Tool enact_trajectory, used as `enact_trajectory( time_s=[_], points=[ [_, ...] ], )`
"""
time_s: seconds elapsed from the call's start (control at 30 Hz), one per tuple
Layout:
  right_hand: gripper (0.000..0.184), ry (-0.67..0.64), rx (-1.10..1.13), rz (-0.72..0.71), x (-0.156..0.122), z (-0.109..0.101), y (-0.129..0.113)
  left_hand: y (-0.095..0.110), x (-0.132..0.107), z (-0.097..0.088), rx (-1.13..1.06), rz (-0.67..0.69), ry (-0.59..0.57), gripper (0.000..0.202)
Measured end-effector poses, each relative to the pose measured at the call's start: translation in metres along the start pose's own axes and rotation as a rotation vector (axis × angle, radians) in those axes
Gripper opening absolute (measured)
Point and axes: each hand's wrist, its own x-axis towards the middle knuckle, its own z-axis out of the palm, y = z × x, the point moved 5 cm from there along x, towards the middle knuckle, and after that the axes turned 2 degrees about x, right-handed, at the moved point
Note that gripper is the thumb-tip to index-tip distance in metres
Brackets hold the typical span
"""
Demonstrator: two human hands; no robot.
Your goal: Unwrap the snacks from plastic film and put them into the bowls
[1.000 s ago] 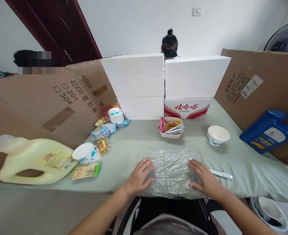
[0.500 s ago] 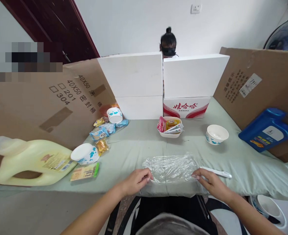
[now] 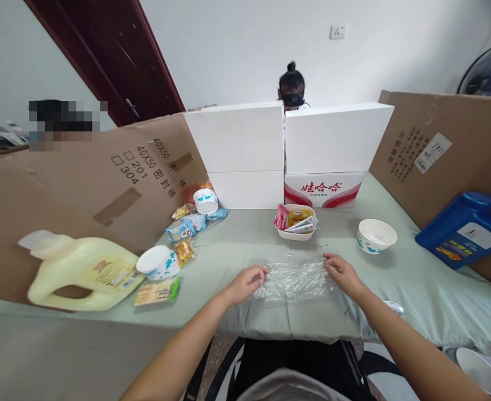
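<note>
A clear, crinkled plastic bag or film [image 3: 297, 283] lies flat on the green-covered table in front of me. My left hand [image 3: 248, 283] is at its left edge, thumb and fingers pinched together on the plastic. At the far right corner, my right hand [image 3: 342, 273] is closed in a similar pinch on the edge. Just beyond the plastic sits a white bowl [image 3: 295, 236] holding several wrapped snacks [image 3: 297, 218]. Beside my right forearm shows the end of a white, slim object [image 3: 393, 306], mostly hidden by the arm.
To the left are a yellowish jug [image 3: 115, 267], a paper bowl [image 3: 158, 263], a flat packet [image 3: 155, 292] and several snack packs [image 3: 186, 224]. A paper bowl [image 3: 376, 236] and blue bottle [image 3: 465, 234] stand right. White boxes [image 3: 245, 139] and cardboard [image 3: 145, 167] surround the table; a person is behind.
Both hands have moved forward along the plastic's sides, the right one to the far corner. My right forearm now covers most of the white slim object. The view has shifted slightly.
</note>
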Motion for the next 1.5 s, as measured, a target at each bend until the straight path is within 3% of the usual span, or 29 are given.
enact_trajectory(
  time_s=[0.13,0.27,0.53,0.77,0.93,1.03,1.13,1.2,1.27,1.4,1.5],
  points=[
    [0.036,0.052,-0.113,0.153,0.007,0.005,0.005,-0.026,0.028,-0.004,0.116,-0.275,0.109,0.012],
    [0.034,0.109,-0.289,0.258,0.011,0.01,-0.004,-0.033,0.053,-0.004,0.299,-0.429,0.233,0.011],
    [0.043,0.097,-0.564,0.228,0.002,0.017,-0.014,-0.028,0.054,0.002,0.581,-0.505,0.268,0.024],
    [0.039,0.083,-0.679,0.143,-0.001,0.02,-0.014,-0.027,0.056,0.002,0.672,-0.504,0.264,0.027],
    [0.04,0.15,-0.703,0.056,-0.004,0.004,-0.032,-0.009,0.048,-0.014,0.701,-0.501,0.382,0.029],
    [0.04,0.175,-0.682,-0.087,-0.006,0.006,-0.054,0.016,0.048,-0.009,0.708,-0.289,0.447,0.029],
    [0.044,0.039,-0.632,-0.334,-0.008,0.033,-0.069,0.034,0.054,0.026,0.652,0.091,0.276,0.033],
    [0.057,-0.095,-0.634,-0.369,-0.009,0.052,-0.063,0.026,0.055,0.048,0.634,0.159,0.131,0.048],
    [0.071,-0.162,-0.659,-0.284,-0.009,0.06,-0.047,0.006,0.054,0.054,0.65,0.08,0.071,0.064],
    [0.083,-0.136,-0.689,-0.132,-0.014,0.044,-0.019,-0.035,0.035,0.029,0.678,-0.116,0.151,0.067],
    [0.084,-0.062,-0.658,-0.177,-0.029,0.021,-0.016,-0.041,0.009,0.005,0.68,-0.065,0.267,0.058]
  ],
)
